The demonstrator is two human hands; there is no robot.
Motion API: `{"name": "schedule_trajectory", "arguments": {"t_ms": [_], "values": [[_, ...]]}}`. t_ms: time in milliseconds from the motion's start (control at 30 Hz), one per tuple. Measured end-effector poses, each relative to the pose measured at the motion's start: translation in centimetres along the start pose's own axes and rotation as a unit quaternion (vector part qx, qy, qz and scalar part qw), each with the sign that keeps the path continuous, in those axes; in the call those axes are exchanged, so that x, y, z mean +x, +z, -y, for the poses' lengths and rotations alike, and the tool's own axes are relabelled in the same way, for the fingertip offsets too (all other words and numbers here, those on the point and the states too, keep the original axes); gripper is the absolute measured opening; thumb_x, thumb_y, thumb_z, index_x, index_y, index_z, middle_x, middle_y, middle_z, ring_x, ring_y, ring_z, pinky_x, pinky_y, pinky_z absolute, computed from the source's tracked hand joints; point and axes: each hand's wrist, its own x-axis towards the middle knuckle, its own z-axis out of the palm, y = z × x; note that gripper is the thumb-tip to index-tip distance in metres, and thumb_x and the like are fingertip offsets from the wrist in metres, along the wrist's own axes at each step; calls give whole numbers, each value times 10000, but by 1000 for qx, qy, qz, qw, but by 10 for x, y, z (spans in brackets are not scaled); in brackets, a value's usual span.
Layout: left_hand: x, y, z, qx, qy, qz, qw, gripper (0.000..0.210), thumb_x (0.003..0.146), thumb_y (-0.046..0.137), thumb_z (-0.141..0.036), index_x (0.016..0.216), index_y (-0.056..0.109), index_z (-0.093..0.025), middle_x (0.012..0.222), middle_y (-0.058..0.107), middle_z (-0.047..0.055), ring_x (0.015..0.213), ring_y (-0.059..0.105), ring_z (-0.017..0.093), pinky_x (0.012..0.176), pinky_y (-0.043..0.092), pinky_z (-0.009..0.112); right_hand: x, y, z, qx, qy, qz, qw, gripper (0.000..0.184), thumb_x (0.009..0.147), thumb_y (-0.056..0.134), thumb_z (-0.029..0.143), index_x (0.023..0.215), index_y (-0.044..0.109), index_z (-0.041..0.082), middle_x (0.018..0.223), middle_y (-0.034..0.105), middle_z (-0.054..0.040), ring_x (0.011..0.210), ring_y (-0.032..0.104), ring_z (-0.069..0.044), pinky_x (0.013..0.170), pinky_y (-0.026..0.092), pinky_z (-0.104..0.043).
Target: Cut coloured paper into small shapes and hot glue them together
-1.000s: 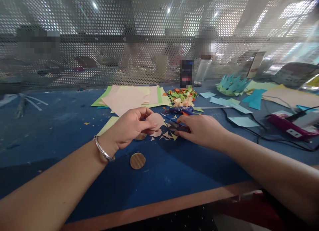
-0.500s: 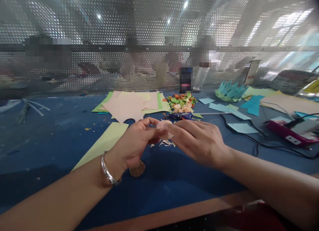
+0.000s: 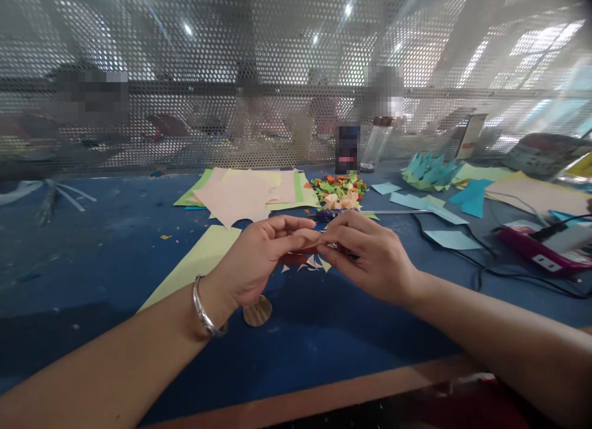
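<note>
My left hand [image 3: 271, 251] is closed, thumb and fingers pinching a small round piece of pale pink paper [image 3: 317, 236] above the table. My right hand [image 3: 372, 250] meets it from the other side, thumb and forefinger pressed on the paper's right end. Most of the paper is hidden by fingers, and only a thin part shows. Below the left wrist lies a brown pleated disc [image 3: 258, 311]. Small pink and yellowish paper scraps [image 3: 313, 264] are scattered just beneath the hands. Behind the right fingers, a dark blue tool [image 3: 330, 215] is partly covered.
Pink and green paper sheets [image 3: 235, 195] lie behind the hands, beside a heap of green, orange and peach paper pieces [image 3: 340, 192]. On the right are a spiky blue-green paper form [image 3: 430, 171] and a purple power strip [image 3: 539, 250] with cables. A perforated screen [image 3: 185, 59] stands behind.
The round paper, earlier showing its flat face between the hands, now shows only as a thin part. The right fingers have curled in closer around its end.
</note>
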Motion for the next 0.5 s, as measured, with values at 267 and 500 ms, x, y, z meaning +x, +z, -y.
{"name": "schedule_trajectory", "arguments": {"t_ms": [267,500], "values": [[0,5,2,8,10,15,1000,178,872,724,-338,963,757,-188,994,774,55,945,707,180,849,562,297,4,-2,-1,110,70,17,991,32,930,602,168,907,616,184,927,623,-39,645,571,-98,596,500,-249],[-2,4,4,89,81,24,992,221,830,785,-307,1014,751,-190,969,758,50,840,676,132,808,544,243,5,-4,-1,119,91,5,989,62,934,624,218,880,610,192,887,624,-38,660,568,-110,585,496,-244]]}}
